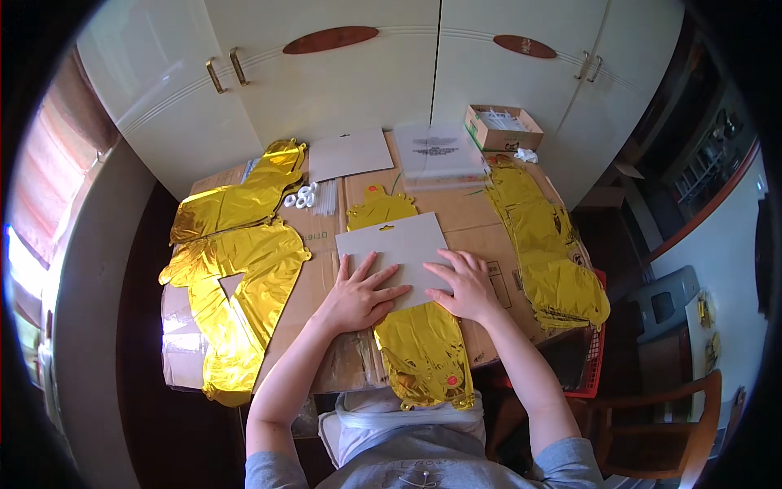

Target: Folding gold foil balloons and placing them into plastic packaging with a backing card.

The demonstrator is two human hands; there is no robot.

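A light grey card (381,252) with a hang hole near its top edge lies slightly turned across a flat gold foil balloon (423,346). The balloon shows beyond the card at both ends, its near end hanging over the edge towards my lap. My left hand (362,297) rests on the card's lower left with fingers spread. On the right side my right hand (466,285) lies on the card too, fingers apart. Neither hand grips anything; both press flat or rest on the card.
Cardboard (326,359) covers the work surface. Gold foil balloons (236,285) lie left, others (546,244) right. Behind are another grey card (350,155), clear plastic bags (440,155), white ribbon rolls (303,196), straws (325,198) and an open box (503,129). A wooden chair (664,436) stands right.
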